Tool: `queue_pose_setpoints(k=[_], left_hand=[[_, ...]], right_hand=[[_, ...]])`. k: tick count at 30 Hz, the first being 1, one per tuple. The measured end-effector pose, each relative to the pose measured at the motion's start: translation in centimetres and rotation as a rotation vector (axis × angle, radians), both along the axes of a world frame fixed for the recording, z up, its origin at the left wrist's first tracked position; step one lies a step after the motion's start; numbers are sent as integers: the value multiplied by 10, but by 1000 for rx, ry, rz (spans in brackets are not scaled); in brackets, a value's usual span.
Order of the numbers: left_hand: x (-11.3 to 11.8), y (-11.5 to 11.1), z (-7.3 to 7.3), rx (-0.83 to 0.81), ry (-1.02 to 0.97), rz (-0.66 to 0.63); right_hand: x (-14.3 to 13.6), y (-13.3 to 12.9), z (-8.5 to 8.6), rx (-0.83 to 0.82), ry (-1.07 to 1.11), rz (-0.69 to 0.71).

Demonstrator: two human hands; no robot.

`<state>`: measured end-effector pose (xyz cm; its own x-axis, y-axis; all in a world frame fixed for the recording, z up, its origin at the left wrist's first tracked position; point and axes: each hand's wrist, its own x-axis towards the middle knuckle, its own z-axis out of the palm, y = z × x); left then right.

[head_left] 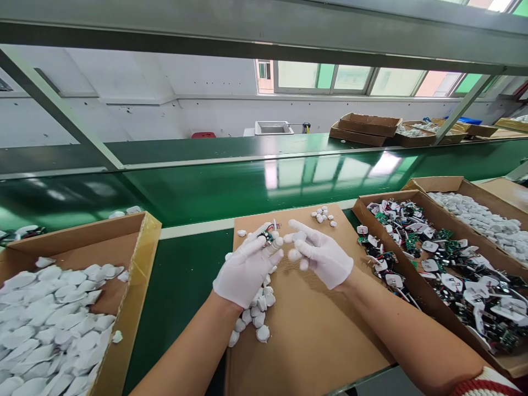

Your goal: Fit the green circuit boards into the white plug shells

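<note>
Left hand in a white glove (247, 269): fingers bent and nearly closed, with hold of a small green circuit board with red and black wires (268, 237). Board sits up at the fingertips, above the palm, wires and a small metal end rising past the upper fingers; exact grip of each finger not resolved.

Right hand in a white glove (325, 256): just beside the left, fingers partly curled, tips directed at the board with a narrow gap between. Small rounded white shapes show at these tips; cannot tell whether they are a held part or glove ends.

Both hands are over a flat brown cardboard sheet (305, 330). On it, a line of rounded white pieces (259, 308) runs below and beside the left hand; a smaller cluster of white pieces (324, 215) lies near the far edge, beyond the right fingers.

To the left, an open brown cardboard box (136, 269) of flat white pieces (49, 319). To the right, a long brown cardboard tray (429, 300) of wired circuit assemblies (449, 258), more lying along its near side
</note>
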<state>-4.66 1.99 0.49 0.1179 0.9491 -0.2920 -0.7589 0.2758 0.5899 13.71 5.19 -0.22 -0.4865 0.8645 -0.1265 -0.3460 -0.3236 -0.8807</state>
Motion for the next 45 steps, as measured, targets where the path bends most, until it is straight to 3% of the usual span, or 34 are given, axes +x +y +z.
queue_pose_setpoints(k=[5, 9, 12, 16, 22, 28, 31, 36, 41, 45], left_hand=[[-1, 0, -1, -24, 329, -52], [5, -2, 3, 6, 428, -10], [12, -4, 8, 22, 428, -55], [18, -6, 10, -9, 442, -93], [18, -6, 8, 27, 407, -86], [16, -5, 4, 61, 361, -110], [16, -4, 2, 55, 347, -107], [19, -5, -1, 53, 603, -11], [19, -6, 0, 98, 801, 23], [16, -6, 4, 102, 875, 20]], right_hand=[[-7, 0, 1, 220, -184, 24], [-7, -2, -3, 455, -348, -181], [-4, -5, -9, 547, -471, -312], [-5, -8, -12, 503, -446, -333], [-13, -3, -6, 222, -344, -197], [-12, -1, -11, 182, -212, -104], [-12, -2, -14, 198, -279, -118], [-14, -4, -8, 215, -450, -219], [-14, -6, -5, 157, -384, -197], [-10, -4, -9, 12, -277, -115]])
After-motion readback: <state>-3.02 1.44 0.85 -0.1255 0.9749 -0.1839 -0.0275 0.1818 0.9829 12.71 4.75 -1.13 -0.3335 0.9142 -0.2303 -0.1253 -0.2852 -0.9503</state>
